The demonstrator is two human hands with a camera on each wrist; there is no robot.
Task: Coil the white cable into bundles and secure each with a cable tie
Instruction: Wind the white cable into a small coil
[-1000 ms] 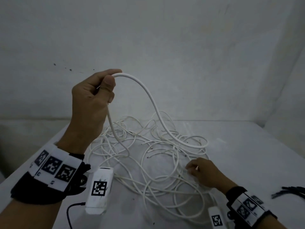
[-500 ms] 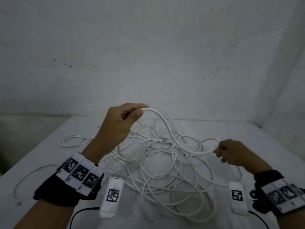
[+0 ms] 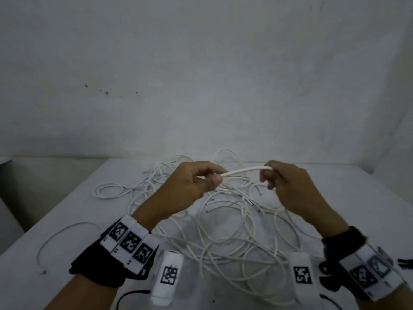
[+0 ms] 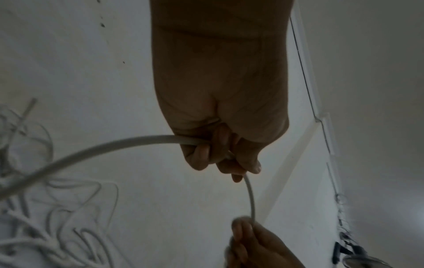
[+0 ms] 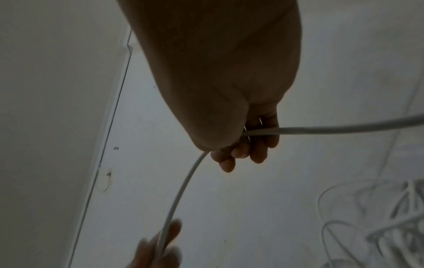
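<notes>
A tangle of white cable point(image 3: 223, 224) lies spread over the white table point(image 3: 55, 220). My left hand point(image 3: 214, 175) and my right hand point(image 3: 267, 173) hold one short stretch of white cable point(image 3: 244, 170) between them, lifted above the tangle. In the left wrist view the left hand point(image 4: 220, 156) grips the cable point(image 4: 96, 150) with curled fingers, and the strand runs down to the right hand's fingertips point(image 4: 241, 228). In the right wrist view the right hand point(image 5: 247, 143) grips the cable point(image 5: 344, 129), which bends down toward the left hand's fingers point(image 5: 169, 234).
A loose loop of cable point(image 3: 109, 191) lies at the left of the tangle, and a single curved strand point(image 3: 60, 233) near the table's left edge. Black cable ties point(image 3: 404, 262) show at the right edge. A plain wall point(image 3: 201, 74) stands behind the table.
My left hand came down from high at the left to just above the tangle. My right hand rose off the table and took hold of the same strand close to the left hand.
</notes>
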